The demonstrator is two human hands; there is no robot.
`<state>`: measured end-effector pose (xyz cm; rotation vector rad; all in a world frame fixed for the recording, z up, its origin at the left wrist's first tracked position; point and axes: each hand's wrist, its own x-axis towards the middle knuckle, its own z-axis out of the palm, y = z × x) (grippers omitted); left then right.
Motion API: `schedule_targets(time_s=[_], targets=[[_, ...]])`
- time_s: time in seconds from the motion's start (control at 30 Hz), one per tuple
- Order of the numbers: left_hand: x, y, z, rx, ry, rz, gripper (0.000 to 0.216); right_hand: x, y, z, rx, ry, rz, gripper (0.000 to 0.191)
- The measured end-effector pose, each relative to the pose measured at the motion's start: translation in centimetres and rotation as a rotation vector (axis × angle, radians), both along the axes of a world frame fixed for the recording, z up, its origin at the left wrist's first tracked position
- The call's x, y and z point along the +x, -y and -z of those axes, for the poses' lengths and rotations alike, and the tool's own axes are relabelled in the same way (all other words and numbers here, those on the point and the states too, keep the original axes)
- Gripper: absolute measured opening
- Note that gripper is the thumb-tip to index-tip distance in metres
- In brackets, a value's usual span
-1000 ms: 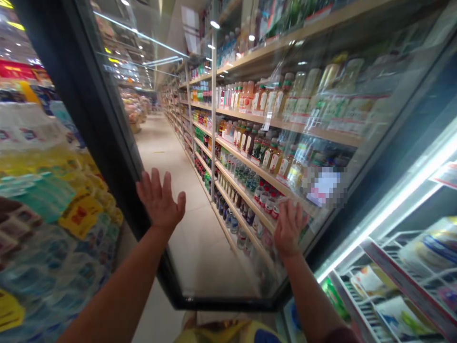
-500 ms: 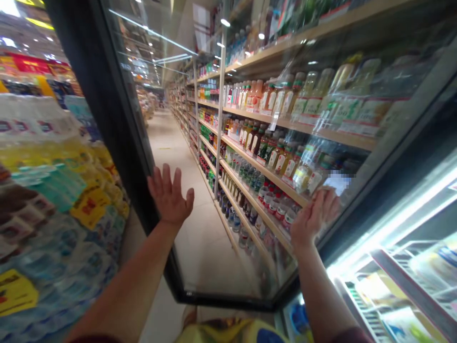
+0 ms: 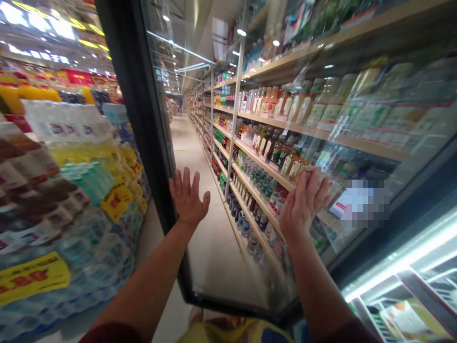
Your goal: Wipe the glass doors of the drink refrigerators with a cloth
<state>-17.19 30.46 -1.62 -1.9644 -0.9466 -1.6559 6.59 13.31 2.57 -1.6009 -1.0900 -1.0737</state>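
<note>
My left hand (image 3: 189,200) lies against the glass door (image 3: 207,257) beside its black frame, fingers spread and nothing in them. Over on the right part of the pane, my right hand (image 3: 302,202) presses a pale, crumpled cloth (image 3: 310,168) to the glass. Only the cloth's upper edge shows above the fingertips; the palm and fingers cover the rest. The door stands swung out from a lit refrigerated case, and shelves of bottles are visible through or in its glass.
To the left rise stacked packs of bottled drinks (image 3: 82,238) with yellow price signs (image 3: 35,277). The lit case with wire shelving (image 3: 403,305) is at lower right. The dark door frame (image 3: 150,119) runs down the left. A pale blurred-out patch (image 3: 360,202) appears near the right hand.
My right hand has moved left across the glass and turned more upright, the cloth moving with it. The left hand stays on the glass near the frame. The view has shifted left.
</note>
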Motion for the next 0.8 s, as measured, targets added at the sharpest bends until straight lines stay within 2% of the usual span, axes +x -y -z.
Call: schedule_targets(time_s=[0.17, 0.23, 0.33, 0.4, 0.47, 0.53, 0.6, 0.63, 0.7, 0.8], targets=[[0.1, 0.3, -0.2, 0.033, -0.011, -0.031, 0.065, -4.2, -1.3, 2.2, -0.232, 0.227, -0.165, 0.060], [0.1, 0.3, -0.3, 0.062, -0.015, -0.039, 0.064, -4.2, -1.6, 0.8, -0.231, 0.267, -0.177, 0.061], [0.1, 0.2, -0.3, 0.109, -0.029, -0.064, 0.064, -3.0, -1.9, -3.2, -0.073, 0.171, -0.135, 0.058], [0.0, 0.2, -0.2, 0.091, -0.034, -0.075, 0.064, -3.2, -2.2, -4.4, -0.015, 0.086, -0.116, 0.057], [0.0, 0.2, -0.1, 0.044, -0.033, -0.073, 0.065, -4.6, -2.3, -3.4, -0.074, 0.101, -0.136, 0.058], [-0.1, 0.2, -0.1, 0.024, -0.034, -0.062, 0.066, -6.1, -2.3, -1.1, -0.184, 0.213, -0.200, 0.058], [-0.1, 0.2, -0.2, 0.061, -0.037, -0.049, 0.066, -6.2, -2.0, 0.5, -0.276, 0.300, -0.246, 0.060], [0.0, 0.2, -0.2, 0.092, -0.038, -0.045, 0.066, -5.5, -1.7, 0.6, -0.285, 0.310, -0.244, 0.060], [0.0, 0.2, -0.3, 0.145, -0.037, -0.045, 0.066, -2.8, -0.9, -0.5, -0.173, 0.246, -0.187, 0.057], [0.1, 0.2, -0.3, 0.146, -0.044, -0.056, 0.066, 1.4, 0.2, -2.7, 0.160, 0.067, -0.084, 0.049]])
